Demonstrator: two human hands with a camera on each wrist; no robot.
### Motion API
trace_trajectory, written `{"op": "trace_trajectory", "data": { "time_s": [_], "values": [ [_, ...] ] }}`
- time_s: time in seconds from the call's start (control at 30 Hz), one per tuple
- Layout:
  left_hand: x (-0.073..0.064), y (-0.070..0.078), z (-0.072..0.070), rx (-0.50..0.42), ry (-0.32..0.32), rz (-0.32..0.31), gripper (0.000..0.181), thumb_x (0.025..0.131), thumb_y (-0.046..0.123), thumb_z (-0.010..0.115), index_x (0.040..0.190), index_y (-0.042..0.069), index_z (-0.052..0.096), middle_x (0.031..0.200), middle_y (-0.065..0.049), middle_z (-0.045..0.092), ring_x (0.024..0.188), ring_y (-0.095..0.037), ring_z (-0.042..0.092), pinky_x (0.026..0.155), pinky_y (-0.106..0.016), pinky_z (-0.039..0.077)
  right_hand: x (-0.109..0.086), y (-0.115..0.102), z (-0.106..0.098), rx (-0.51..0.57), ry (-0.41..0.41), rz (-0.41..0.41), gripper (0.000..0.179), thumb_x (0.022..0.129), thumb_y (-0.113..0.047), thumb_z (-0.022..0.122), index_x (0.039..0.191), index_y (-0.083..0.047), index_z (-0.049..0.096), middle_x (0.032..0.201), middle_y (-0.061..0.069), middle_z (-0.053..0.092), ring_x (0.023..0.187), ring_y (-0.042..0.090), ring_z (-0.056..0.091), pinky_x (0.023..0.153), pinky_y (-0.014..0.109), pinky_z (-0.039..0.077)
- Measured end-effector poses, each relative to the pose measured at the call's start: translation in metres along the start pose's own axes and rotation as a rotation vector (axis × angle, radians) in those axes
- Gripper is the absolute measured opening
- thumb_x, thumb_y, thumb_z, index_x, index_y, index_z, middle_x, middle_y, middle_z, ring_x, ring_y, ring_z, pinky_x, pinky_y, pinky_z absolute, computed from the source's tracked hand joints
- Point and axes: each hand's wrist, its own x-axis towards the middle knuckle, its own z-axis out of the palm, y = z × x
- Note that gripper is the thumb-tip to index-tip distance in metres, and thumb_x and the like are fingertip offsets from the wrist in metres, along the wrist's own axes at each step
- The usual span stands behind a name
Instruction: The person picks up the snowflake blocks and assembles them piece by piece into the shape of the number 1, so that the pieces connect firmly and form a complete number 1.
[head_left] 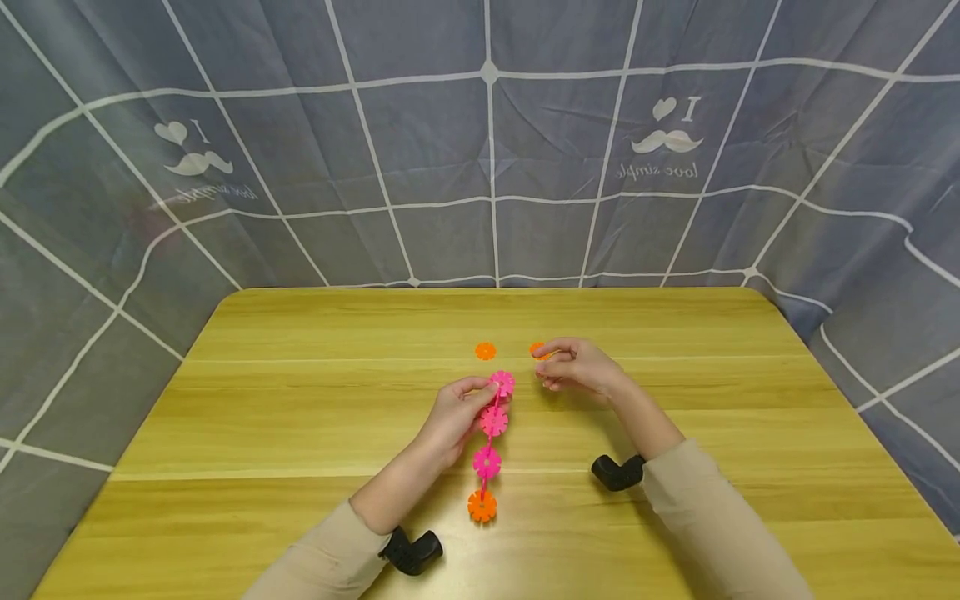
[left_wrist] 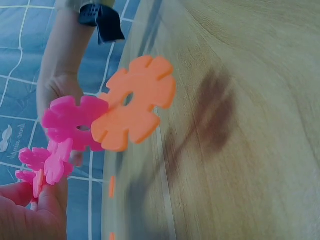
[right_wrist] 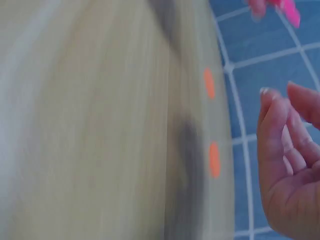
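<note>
My left hand (head_left: 457, 412) pinches the top end of a chain of slotted plastic snowflake discs (head_left: 487, 463). The chain is mostly pink, with an orange disc (head_left: 482, 507) at the end nearest me; some links stand edge-on between the flat-facing ones. Seen from the left wrist, the orange end disc (left_wrist: 135, 102) is held above the tabletop and casts a shadow. To the right, my right hand (head_left: 581, 367) hovers with fingers bent loosely and nothing between them. It partly covers a loose orange disc (head_left: 537, 350) lying behind it. Another loose orange disc (head_left: 486, 351) lies to its left.
The wooden table (head_left: 300, 400) runs back to a grey checked curtain (head_left: 420, 150), which also hangs along both sides. A black wrist mount (head_left: 412, 552) sits on the left forearm, and another black mount (head_left: 618, 472) on the right.
</note>
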Motion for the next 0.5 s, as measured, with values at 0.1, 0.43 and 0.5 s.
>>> {"op": "trace_trajectory", "data": {
  "time_s": [0.1, 0.43, 0.5],
  "values": [
    [0.0, 0.0, 0.0, -0.009, 0.001, -0.001, 0.021, 0.093, 0.004, 0.055, 0.108, -0.009, 0.057, 0.089, -0.014, 0.069, 0.071, -0.012, 0.067, 0.063, -0.02, 0.054, 0.009, 0.003, -0.011, -0.106, 0.11, -0.006, 0.039, 0.087, 0.001, 0.06, 0.122, 0.014, 0.048, 0.079, 0.006, 0.062, 0.061, 0.012, 0.058, 0.06, 0.024, 0.054],
    [0.0, -0.001, 0.0, -0.004, 0.008, -0.008, 0.022, 0.093, 0.005, 0.055, 0.109, -0.01, 0.057, 0.085, -0.008, 0.068, 0.072, -0.011, 0.067, 0.062, -0.019, 0.054, 0.039, 0.01, -0.014, -0.45, 0.322, -0.016, 0.037, 0.08, -0.004, 0.071, 0.113, 0.007, 0.059, 0.081, 0.008, 0.05, 0.056, 0.012, 0.045, 0.05, 0.021, 0.042],
    [0.001, -0.001, -0.001, -0.01, 0.007, -0.011, 0.022, 0.093, 0.006, 0.055, 0.109, -0.009, 0.057, 0.084, -0.007, 0.068, 0.071, -0.011, 0.067, 0.06, -0.018, 0.053, 0.043, 0.012, -0.01, -0.538, 0.358, -0.014, 0.037, 0.079, -0.01, 0.073, 0.11, 0.005, 0.06, 0.085, 0.011, 0.052, 0.063, 0.015, 0.046, 0.055, 0.024, 0.042]
  ]
}}
